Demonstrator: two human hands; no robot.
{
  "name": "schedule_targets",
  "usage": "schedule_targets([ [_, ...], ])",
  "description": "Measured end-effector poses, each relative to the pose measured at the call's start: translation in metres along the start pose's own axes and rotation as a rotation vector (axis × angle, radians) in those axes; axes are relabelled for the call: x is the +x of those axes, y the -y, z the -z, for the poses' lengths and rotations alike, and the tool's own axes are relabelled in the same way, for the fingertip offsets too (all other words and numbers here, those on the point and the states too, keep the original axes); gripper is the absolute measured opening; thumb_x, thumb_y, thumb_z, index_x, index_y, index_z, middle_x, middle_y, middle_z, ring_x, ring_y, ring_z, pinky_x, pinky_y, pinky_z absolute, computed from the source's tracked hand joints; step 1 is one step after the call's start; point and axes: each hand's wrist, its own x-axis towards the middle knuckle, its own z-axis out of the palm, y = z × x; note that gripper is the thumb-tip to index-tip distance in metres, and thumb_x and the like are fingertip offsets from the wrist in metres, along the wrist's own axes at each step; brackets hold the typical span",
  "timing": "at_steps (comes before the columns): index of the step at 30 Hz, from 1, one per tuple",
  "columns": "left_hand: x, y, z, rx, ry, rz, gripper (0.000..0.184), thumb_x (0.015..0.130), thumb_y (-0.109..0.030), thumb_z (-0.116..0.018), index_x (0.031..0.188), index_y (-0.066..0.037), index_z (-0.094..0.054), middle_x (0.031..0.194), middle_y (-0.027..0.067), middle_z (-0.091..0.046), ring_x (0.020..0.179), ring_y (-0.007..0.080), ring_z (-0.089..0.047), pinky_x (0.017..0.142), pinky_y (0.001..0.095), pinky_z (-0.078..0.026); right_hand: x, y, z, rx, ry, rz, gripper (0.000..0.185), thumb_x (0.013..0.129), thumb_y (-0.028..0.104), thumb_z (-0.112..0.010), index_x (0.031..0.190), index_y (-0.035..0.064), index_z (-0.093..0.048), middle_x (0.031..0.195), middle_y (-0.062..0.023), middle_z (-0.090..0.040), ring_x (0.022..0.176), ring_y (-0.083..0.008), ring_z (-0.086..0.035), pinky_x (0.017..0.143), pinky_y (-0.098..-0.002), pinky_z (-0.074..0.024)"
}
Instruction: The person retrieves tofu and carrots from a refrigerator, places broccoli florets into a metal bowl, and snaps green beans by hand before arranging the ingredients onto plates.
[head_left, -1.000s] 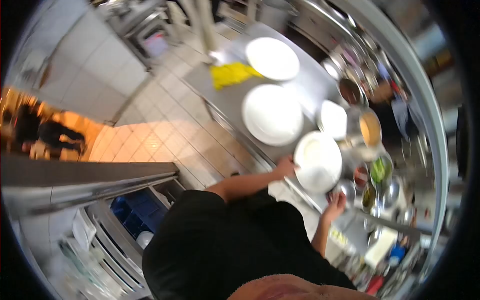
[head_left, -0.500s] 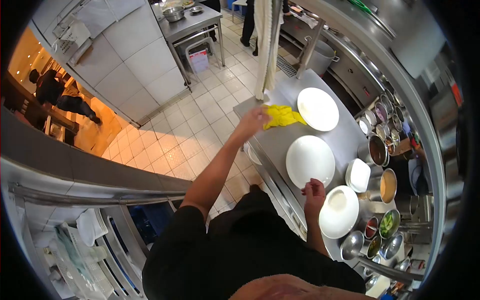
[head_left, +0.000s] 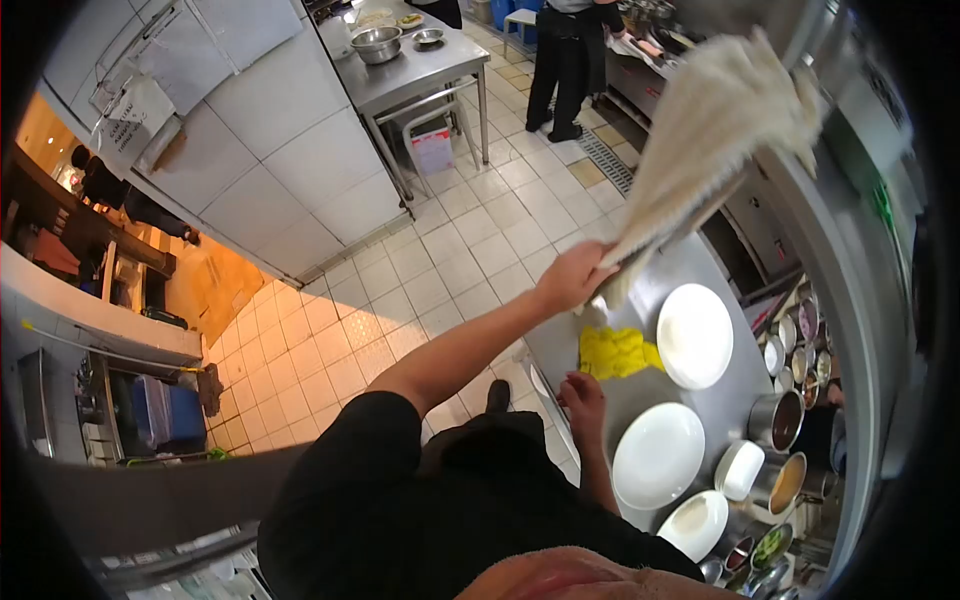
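Note:
My left hand [head_left: 577, 278] is closed on the lower end of a long off-white cloth [head_left: 700, 140], which spreads up and to the right above the steel counter. Loosely bent, the fingers of my right hand [head_left: 583, 393] hold nothing visible beside the counter's near edge. A crumpled yellow cloth [head_left: 617, 352] lies just beyond that hand. Right of the yellow cloth is a white oval plate [head_left: 695, 336]. A second white plate [head_left: 658, 456] and a third plate [head_left: 694, 526] sit nearer my body.
Steel pots [head_left: 776, 420], small white dishes [head_left: 741, 470] and ingredient bowls line the counter's right side. Across the tiled floor [head_left: 450, 240] stands a steel table [head_left: 410, 65] with metal bowls. A person in dark trousers [head_left: 563, 70] stands at the top; another is far left.
My left hand has moved from beside the yellow cloth to the off-white cloth, which has swung up and right. My right hand has moved from the plates toward the yellow cloth. The view has shifted.

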Motion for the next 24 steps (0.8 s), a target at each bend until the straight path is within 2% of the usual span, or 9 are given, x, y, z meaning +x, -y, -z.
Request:
schedule_targets([
  [2,-0.014,0.039,0.006,0.055,0.056,-0.035,0.029,0.079,-0.006,-0.053,0.107,-0.001,-0.059,0.096,0.0186,-0.059,0.091,0.0376,-0.058,0.079,0.0417,-0.048,0.04,0.001,-0.024,-0.11,0.125,-0.05,0.023,0.087,0.014,-0.062,0.106,0.0007,-0.058,0.091,-0.0076,-0.064,0.077,-0.0157,-0.064,0.065,-0.0277,-0.0515],
  [5,-0.018,0.037,0.035,-0.139,0.081,-0.052,0.025,0.064,0.005,-0.056,0.088,-0.001,-0.058,0.081,0.015,-0.055,0.08,0.0349,-0.057,0.069,0.0397,-0.048,0.097,0.008,-0.065,-0.135,0.247,-0.137,0.025,0.086,0.017,-0.064,0.104,0.0006,-0.059,0.093,-0.0083,-0.064,0.076,-0.0163,-0.064,0.064,-0.0278,-0.0514],
  [6,-0.02,0.041,0.038,-0.24,0.072,-0.021,0.015,0.069,0.005,-0.055,0.081,-0.003,-0.057,0.077,0.0125,-0.056,0.074,0.0328,-0.057,0.065,0.0355,-0.048,0.121,-0.017,-0.071,-0.273,0.254,0.078,0.025,0.085,0.017,-0.064,0.103,0.0008,-0.059,0.091,-0.0083,-0.064,0.075,-0.0161,-0.064,0.063,-0.0278,-0.0512],
  [7,-0.023,0.052,0.037,-0.348,0.079,-0.04,0.016,0.068,0.006,-0.054,0.08,-0.003,-0.056,0.076,0.0125,-0.055,0.073,0.0322,-0.057,0.064,0.0351,-0.047,0.141,-0.027,-0.079,-0.313,0.266,0.088,0.025,0.086,0.018,-0.064,0.103,0.0009,-0.059,0.091,-0.0082,-0.064,0.074,-0.016,-0.064,0.063,-0.0278,-0.0512],
  [8,-0.022,0.054,0.042,-0.395,0.131,-0.002,0.011,0.068,0.002,-0.055,0.078,-0.003,-0.054,0.074,0.0127,-0.053,0.071,0.0324,-0.055,0.061,0.0361,-0.046,0.162,-0.031,-0.089,-0.338,0.271,0.073,0.025,0.086,0.018,-0.064,0.103,0.001,-0.059,0.091,-0.0081,-0.064,0.074,-0.016,-0.064,0.063,-0.0278,-0.0512],
  [13,0.013,0.105,0.07,-0.476,0.434,-0.264,0.008,0.073,-0.008,-0.056,0.078,-0.005,-0.051,0.076,0.0126,-0.053,0.071,0.0332,-0.055,0.062,0.0408,-0.044,0.261,-0.037,-0.153,-0.374,0.239,-0.11,0.024,0.086,0.019,-0.063,0.103,0.0016,-0.06,0.09,-0.0076,-0.064,0.074,-0.016,-0.064,0.063,-0.028,-0.0511],
  [16,0.046,0.147,0.115,-0.522,0.52,-0.255,0.016,0.072,-0.01,-0.06,0.087,-0.007,-0.059,0.081,0.0131,-0.058,0.079,0.0333,-0.059,0.068,0.0408,-0.047,0.312,-0.032,-0.194,-0.396,0.186,-0.18,0.024,0.087,0.02,-0.063,0.102,0.0019,-0.06,0.089,-0.0074,-0.064,0.073,-0.016,-0.064,0.063,-0.0281,-0.0511],
  [22,0.1,0.239,0.165,-0.517,0.61,-0.367,0.025,0.073,-0.025,-0.069,0.092,-0.008,-0.063,0.098,0.0116,-0.062,0.093,0.0316,-0.058,0.079,0.0411,-0.047,0.383,-0.007,-0.246,-0.383,0.062,-0.277,0.024,0.088,0.022,-0.062,0.102,0.0026,-0.06,0.088,-0.0068,-0.064,0.073,-0.016,-0.063,0.063,-0.0283,-0.0511],
  [24,0.117,0.281,0.205,-0.383,0.48,-0.298,0.033,0.074,-0.032,-0.071,0.097,-0.009,-0.064,0.105,0.0137,-0.061,0.1,0.0334,-0.056,0.086,0.0421,-0.045,0.416,0.004,-0.262,-0.366,0.027,-0.278,0.024,0.088,0.023,-0.062,0.102,0.0029,-0.061,0.088,-0.0066,-0.064,0.072,-0.0159,-0.063,0.063,-0.0284,-0.0511],
])
